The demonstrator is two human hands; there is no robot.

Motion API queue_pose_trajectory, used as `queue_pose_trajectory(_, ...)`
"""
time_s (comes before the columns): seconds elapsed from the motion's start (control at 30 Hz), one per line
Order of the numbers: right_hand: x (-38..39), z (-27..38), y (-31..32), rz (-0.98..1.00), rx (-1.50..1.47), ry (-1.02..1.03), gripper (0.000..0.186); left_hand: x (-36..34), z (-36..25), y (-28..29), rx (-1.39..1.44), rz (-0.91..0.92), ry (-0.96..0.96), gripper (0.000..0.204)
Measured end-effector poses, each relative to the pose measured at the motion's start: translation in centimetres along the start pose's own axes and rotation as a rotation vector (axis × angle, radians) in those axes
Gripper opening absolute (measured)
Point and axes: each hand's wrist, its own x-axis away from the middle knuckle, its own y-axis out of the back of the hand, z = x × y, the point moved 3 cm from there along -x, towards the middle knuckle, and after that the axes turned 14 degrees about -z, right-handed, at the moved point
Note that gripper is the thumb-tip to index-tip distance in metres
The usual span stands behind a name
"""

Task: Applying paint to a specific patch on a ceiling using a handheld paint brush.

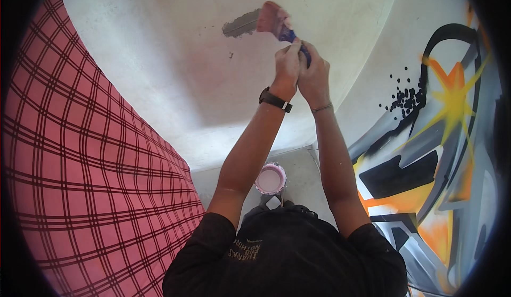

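I have left grip (pixel 287 67) and right grip (pixel 314 72) clasping blue-handled brush (pixel 278 24). Below them, black shirt (pixel 314 254) bears gold lettering (pixel 246 250).

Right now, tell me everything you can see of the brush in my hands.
The brush has a broad pinkish head, pale smears lower down and a blue handle; blur hides its material. It slants, head toward upper left, handle toward lower right. Your left hand and right hand are clasped together at the handle. In this view the head overlaps the right end of the dark grey patch on the pale wall; how firmly it touches there is unclear.
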Motion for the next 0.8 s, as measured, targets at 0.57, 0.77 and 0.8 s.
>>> queue_pose_trajectory(0.57, 4.4, 4.9, -5.2, 0.075, 0.274, -0.027, 0.032, 0.7, -3.2, 6.8, 0.304, 0.293, 0.28, 0.021)
queue_pose_trajectory(0.77, 6.2, 7.5, -8.0, 0.181, 0.077, -0.018, 0.029, 3.1, -7.2, 11.2, 0.102, 0.102, -0.112, 0.023)
queue_pose_trajectory(0.8, 6.4, 7.4, -8.3, 0.199, 0.026, -0.004, 0.029, 3.7, -7.8, 11.1, 0.054, 0.047, -0.195, 0.024)
